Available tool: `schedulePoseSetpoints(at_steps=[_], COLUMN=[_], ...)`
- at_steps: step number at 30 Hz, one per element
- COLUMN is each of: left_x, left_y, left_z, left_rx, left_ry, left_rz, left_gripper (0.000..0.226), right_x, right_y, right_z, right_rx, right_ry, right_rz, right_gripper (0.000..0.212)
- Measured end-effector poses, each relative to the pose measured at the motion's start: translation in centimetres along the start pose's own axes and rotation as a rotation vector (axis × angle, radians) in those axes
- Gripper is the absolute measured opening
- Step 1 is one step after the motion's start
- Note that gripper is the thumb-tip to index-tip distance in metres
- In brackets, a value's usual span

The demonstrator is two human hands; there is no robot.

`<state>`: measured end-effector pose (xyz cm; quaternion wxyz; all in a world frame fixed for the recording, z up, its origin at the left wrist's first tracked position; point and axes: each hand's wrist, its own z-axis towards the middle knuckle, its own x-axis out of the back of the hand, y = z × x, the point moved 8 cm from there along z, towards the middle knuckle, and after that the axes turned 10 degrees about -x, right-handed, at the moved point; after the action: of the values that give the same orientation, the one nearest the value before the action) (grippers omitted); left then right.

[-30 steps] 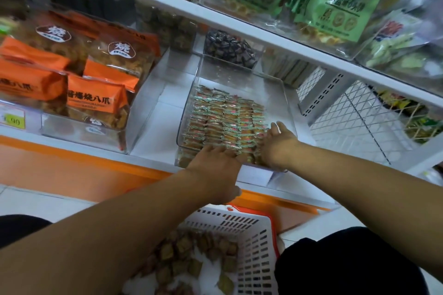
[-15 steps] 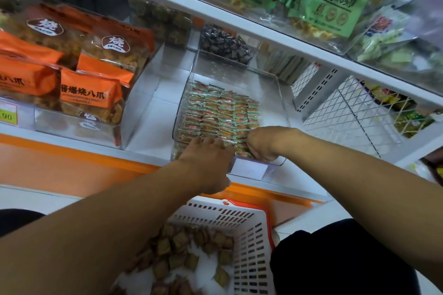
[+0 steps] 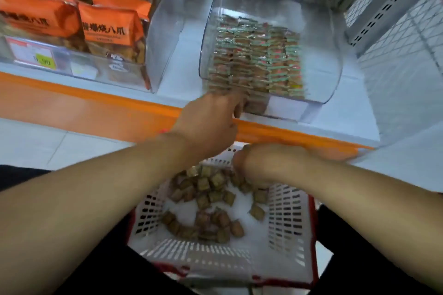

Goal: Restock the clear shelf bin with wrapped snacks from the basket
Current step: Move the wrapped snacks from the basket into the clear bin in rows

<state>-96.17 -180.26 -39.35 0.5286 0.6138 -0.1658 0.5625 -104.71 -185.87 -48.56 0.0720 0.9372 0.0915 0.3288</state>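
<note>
The right hand (image 3: 261, 165) dips into the basket (image 3: 282, 220) at its far edge; blur hides whether it grasps any wrapped snacks (image 3: 208, 189). The left hand (image 3: 213, 117) touches the clear shelf bin (image 3: 271, 52) at its front left corner, fingers curled. The snacks look light, crinkly and slippery, so pinching several by their flat faces seems best. Orange packs (image 3: 107, 29) read 烧八爪.

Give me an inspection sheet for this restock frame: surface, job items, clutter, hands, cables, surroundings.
Surface: white shelf with orange front edge.
Job's things: clear shelf bin holds rows of wrapped snacks, rear part unfilled; white basket below holds loose snack packets.
Clutter: nothing seen.
Hands: left hand at the bin's front corner; right hand down in the basket over the packets, grip blurred.
Cables: nothing seen.
Surroundings: orange snack bags in the neighbouring bin, price tag, wire mesh divider on the right.
</note>
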Motion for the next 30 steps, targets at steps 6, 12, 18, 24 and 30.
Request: schedulePoseSetpoints(at_steps=[6, 12, 18, 24, 30], left_x=[-20.3, -29.9, -34.1, -36.3, -37.1], left_y=[-6.8, -10.8, -10.7, -11.9, -12.4], left_z=[-12.8, -21.0, -20.8, -21.1, -20.9], left_rx=[0.384, 0.514, 0.405, 0.412, 0.544], left_ry=[-0.885, -1.018, -1.003, -0.958, -0.819], left_rz=[-0.189, -0.161, -0.116, -0.231, -0.429], left_gripper=[0.055, 0.079, 0.104, 0.098, 0.069], right_x=[-19.0, -28.1, -26.9, -28.5, -28.8], right_y=[-3.0, -4.6, -8.4, -9.2, -9.6], right_z=[10.6, 14.5, 16.7, 18.0, 19.1], right_rx=[-0.154, -0.221, -0.041, -0.205, -0.234], right_ry=[-0.303, -0.17, -0.133, -0.138, -0.066], right_rz=[0.525, 0.828, 0.821, 0.964, 0.932], right_gripper=[0.062, 0.078, 0.052, 0.071, 0.064])
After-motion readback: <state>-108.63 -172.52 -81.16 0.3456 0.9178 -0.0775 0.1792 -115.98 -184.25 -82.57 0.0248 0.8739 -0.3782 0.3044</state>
